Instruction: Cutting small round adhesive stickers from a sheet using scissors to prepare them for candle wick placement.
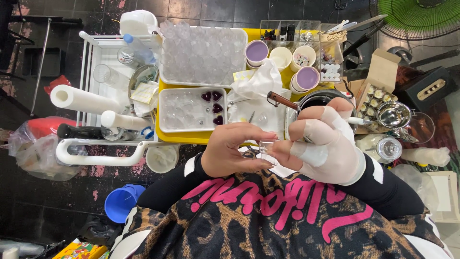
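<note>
Small clear plastic cup pinched between fingertips of both hands above the lap: bare left hand curled closed on it, white-gloved right hand gripping its other side. Beyond, yellow table, white tray with dark heart-shaped pieces.

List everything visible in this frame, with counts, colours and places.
clear cup: 1, transparent, pinched between both hands
small tray: 1, white, on the yellow table, holding clear cups and four dark heart shapes
big tray: 1, white, behind it, full of clear cups
paper cups: about 4, two purple inside, table's far side
pan: 1, dark, wooden handle, behind right hand
paper roll: 1, white, on the white cart
bucket: 1, blue, on the floor
fan: 1, green, top right
left hand: bare, on the cup
right hand: white fingerless glove, on the cup
</note>
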